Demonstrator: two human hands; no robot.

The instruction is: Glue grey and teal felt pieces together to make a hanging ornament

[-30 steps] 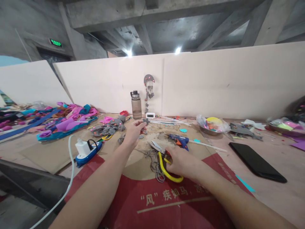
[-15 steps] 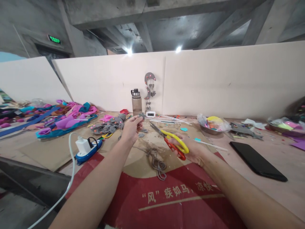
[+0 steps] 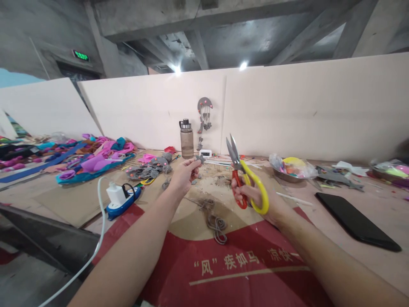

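A: What lies nearest the person?

B: The red-printed cardboard (image 3: 255, 292), with the grey cord (image 3: 217, 224) in loose coils past the print. No join between cord and any cut piece can be made out, so the cord looks like work left over.

A: And beyond that, on the right?

B: The right hand (image 3: 251, 192) has its fingers wrapped about the handles of the scissors (image 3: 237, 165), held up off the cardboard. The blades stand slightly parted, pointing upward and away, touching nothing.

A: The left hand (image 3: 183, 175)?

B: A little farther and to the left, thumb and fingers pinching a small grey piece (image 3: 200, 159) at their tips. It is well apart from the blades, so no cut is under way. Whether its trimming is finished is too small to tell.

A: What seems done?

B: Far left of that hand lies a heap of grey pieces (image 3: 150, 167), apparently cut already. Farthest, a grey moon ornament (image 3: 204, 103) hangs against the board (image 3: 271, 115), seemingly complete.
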